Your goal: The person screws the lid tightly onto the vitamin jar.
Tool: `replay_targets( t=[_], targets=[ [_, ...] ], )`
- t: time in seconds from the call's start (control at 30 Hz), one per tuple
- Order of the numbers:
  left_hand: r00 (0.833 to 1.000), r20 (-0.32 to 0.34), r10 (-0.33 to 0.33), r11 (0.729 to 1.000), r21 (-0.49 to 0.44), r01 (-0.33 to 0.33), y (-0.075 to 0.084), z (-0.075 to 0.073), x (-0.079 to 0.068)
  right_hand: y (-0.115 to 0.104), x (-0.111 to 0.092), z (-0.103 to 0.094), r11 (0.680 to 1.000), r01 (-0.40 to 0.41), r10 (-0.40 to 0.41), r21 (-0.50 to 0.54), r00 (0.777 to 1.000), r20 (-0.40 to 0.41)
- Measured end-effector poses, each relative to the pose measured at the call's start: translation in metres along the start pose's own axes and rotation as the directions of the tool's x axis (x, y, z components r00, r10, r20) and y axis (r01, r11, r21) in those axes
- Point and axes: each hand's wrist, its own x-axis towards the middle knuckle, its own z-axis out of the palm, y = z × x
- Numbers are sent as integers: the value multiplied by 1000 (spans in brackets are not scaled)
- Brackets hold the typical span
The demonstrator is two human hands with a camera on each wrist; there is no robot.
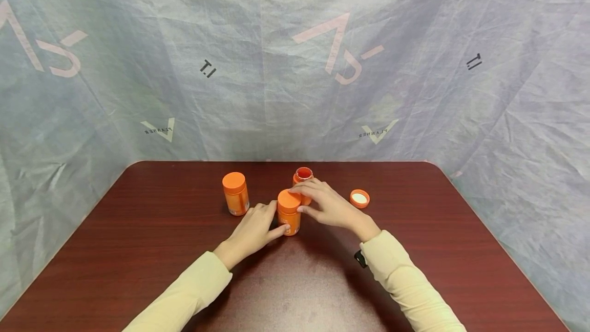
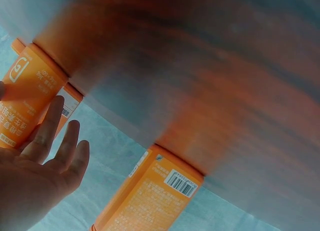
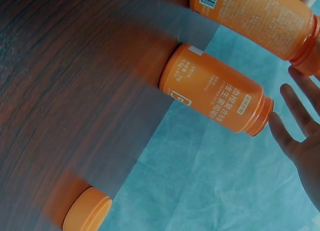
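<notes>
A capped orange jar (image 1: 289, 222) with white print stands upright between both hands. My left hand (image 1: 252, 230) grips its body, thumb at the front and index finger on the far left side. In the left wrist view the other fingers (image 2: 68, 146) are spread beside the jar. My right hand (image 1: 328, 207) holds the orange lid (image 1: 289, 199), thumb at its right side and fingertips over its back edge. Just behind stands an uncapped orange jar (image 1: 297, 179), partly covered by the right hand; its mouth faces up.
Another capped orange jar (image 1: 237, 200) stands to the left, behind the left hand. A loose orange lid (image 1: 359, 199) lies to the right, white inside facing up. The dark red wooden table (image 1: 138, 250) ends at a grey printed cloth (image 1: 262, 91).
</notes>
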Motion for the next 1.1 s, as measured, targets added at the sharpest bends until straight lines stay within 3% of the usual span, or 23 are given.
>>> replay_targets(
  t=[0.27, 0.83, 1.1],
  targets=[
    [1000, 7, -2, 1000, 10, 2, 0, 0, 0, 0, 1, 1, 1000, -25, 25, -10, 999, -36],
    [1000, -7, 5, 1000, -1, -5, -1, 1, -1, 3, 1, 0, 999, 29, -30, 31, 1000, 8],
    [1000, -4, 1, 1000, 3, -1, 0, 1, 0, 2, 1, 2, 1000, 23, -23, -10, 999, -45]
  ],
)
